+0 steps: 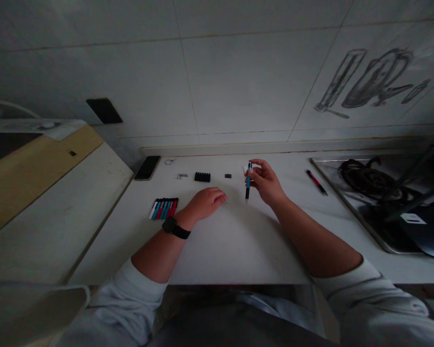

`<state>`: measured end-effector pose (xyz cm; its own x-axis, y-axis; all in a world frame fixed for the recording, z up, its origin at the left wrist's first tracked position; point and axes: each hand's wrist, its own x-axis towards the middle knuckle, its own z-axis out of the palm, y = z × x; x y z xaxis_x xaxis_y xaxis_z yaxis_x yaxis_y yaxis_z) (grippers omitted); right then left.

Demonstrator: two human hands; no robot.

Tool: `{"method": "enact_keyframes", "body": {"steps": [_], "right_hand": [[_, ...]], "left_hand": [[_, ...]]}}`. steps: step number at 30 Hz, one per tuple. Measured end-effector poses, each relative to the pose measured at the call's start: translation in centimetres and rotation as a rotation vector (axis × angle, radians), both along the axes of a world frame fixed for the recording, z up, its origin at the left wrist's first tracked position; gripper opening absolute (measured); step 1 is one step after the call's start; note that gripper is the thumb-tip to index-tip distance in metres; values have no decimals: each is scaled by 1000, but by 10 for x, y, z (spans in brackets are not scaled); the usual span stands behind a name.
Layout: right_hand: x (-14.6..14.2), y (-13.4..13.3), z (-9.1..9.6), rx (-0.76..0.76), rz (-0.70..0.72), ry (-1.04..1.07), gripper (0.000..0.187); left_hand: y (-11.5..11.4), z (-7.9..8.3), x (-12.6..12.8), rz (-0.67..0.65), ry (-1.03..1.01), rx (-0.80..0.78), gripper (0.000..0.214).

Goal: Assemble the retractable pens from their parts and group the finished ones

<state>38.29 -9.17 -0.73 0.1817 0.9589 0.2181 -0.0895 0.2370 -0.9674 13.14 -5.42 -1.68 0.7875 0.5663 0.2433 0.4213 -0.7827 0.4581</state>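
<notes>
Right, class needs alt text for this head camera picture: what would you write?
A person's right hand holds a blue pen upright over a white counter, while the left hand rests flat beside a row of coloured pen barrels. A phone, small black parts and a red pen lie farther back.

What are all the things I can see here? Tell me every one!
pen: one, blue and black, held upright in the right hand
pen barrels: a row, white, blue and red, on the counter by the left hand
black parts: a small row, black, farther back
small black piece: one, black, right of that row
springs: a few, silvery, left of the black parts
red pen: one, red and black, beside the stove
phone: one, black, back left
stove: one, metal, right
counter: one, white
watch: one, black, left wrist
left hand: resting flat on the counter
right hand: holding the pen
</notes>
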Motion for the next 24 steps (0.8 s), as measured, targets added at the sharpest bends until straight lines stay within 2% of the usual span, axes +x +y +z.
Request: {"method": "enact_keyframes", "body": {"steps": [6, 11, 15, 20, 24], "right_hand": [[-2, -2, 3, -14, 33, 0, 48], [-7, -6, 8, -33, 131, -10, 47], [-7, -9, 11, -13, 126, -7, 46], [9, -8, 22, 59, 33, -9, 42], [42, -10, 40, 157, -129, -65, 39]], "left_hand": [[0, 0, 0, -7, 12, 28, 33], [0, -2, 0, -7, 35, 53, 32], [0, -2, 1, -10, 52, 54, 32], [-1, -2, 1, -20, 49, 68, 32], [-2, 0, 1, -34, 59, 58, 34]]}}
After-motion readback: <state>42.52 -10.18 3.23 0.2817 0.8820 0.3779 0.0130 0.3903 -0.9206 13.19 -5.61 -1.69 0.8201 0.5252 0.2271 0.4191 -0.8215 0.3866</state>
